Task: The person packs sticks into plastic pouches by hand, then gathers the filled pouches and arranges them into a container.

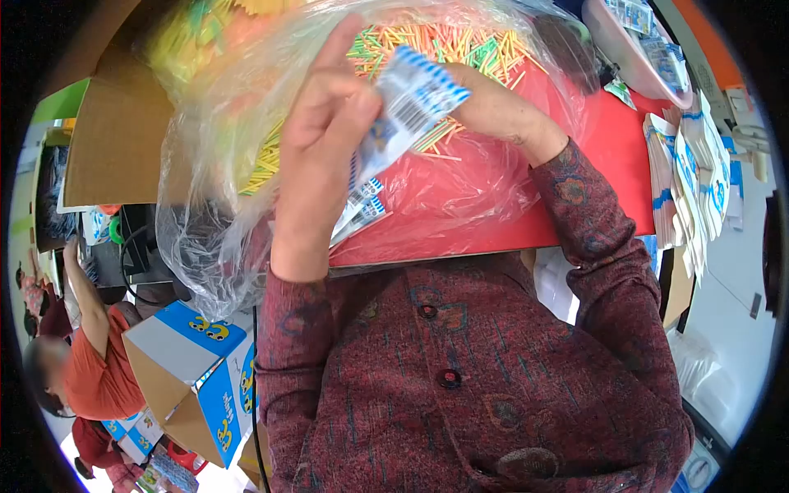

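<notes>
My left hand is raised over the red tabletop, with thumb and fingers pinched on a small blue-and-white printed packet that shows a barcode. Its index finger points upward. Just behind the packet is my right hand, its fingers hidden, so I cannot see what they hold. Beyond both hands lies a heap of thin colored sticks in yellow, pink, orange and green on clear plastic sheeting. More of the printed packets lie beneath my left wrist.
A pink basin with packets stands at the far right, beside stacked white paper bags. A cardboard box is at the left, and a blue-and-white carton sits below it. A person in an orange shirt is further left.
</notes>
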A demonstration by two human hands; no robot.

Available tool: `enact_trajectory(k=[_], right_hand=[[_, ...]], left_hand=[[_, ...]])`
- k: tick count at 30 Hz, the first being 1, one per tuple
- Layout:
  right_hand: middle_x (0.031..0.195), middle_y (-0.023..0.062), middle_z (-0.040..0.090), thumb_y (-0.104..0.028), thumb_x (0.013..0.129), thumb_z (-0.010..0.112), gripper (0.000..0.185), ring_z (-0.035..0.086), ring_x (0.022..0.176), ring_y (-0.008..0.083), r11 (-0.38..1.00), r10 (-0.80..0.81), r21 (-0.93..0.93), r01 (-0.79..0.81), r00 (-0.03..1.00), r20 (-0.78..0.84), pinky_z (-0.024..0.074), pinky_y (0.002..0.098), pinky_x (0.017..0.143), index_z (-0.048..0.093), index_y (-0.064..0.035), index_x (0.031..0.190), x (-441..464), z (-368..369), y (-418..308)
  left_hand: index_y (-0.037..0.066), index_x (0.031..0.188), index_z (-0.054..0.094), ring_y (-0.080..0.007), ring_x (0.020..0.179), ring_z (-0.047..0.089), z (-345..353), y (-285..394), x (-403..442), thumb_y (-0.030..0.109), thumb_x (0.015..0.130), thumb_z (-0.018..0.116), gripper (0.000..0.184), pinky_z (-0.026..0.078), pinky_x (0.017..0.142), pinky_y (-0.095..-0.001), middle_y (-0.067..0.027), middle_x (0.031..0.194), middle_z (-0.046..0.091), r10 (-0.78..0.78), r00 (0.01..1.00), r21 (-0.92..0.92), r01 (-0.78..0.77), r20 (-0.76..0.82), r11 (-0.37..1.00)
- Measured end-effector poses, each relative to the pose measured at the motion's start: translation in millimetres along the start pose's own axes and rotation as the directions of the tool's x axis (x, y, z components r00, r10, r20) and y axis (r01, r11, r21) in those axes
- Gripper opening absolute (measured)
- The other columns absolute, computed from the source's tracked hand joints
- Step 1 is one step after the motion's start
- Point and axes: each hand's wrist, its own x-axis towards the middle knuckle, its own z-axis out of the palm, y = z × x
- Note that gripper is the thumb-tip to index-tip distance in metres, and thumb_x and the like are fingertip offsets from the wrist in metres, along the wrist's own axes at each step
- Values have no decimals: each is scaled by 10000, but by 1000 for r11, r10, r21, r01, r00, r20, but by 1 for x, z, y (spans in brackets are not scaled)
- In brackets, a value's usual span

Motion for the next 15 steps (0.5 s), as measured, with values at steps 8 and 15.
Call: enact_trajectory(k=[8, 15], right_hand=[[748, 32, 615, -286, 957, 534, 264, 574, 710, 102, 990, 142, 13, -143, 987, 73, 481, 270, 651, 602, -36, 904, -11, 11, -4], [842, 53, 633, -238, 960, 536, 228, 591, 772, 103, 644, 225, 760, 81, 930, -290, 487, 230, 665, 609, -23, 962, 16, 32, -11]], left_hand=[[42, 907, 563, -172, 1157, 475, 6, -14, 13, 138, 933, 550, 100, 367, 962, -309, -158, 1426, 405, -238, 944, -33, 252, 227, 967], [25, 1030, 572, -163, 1097, 529, 18, -35, -6, 120, 927, 517, 151, 387, 962, -284, -113, 1274, 529, -216, 970, -691, 82, -110, 718]])
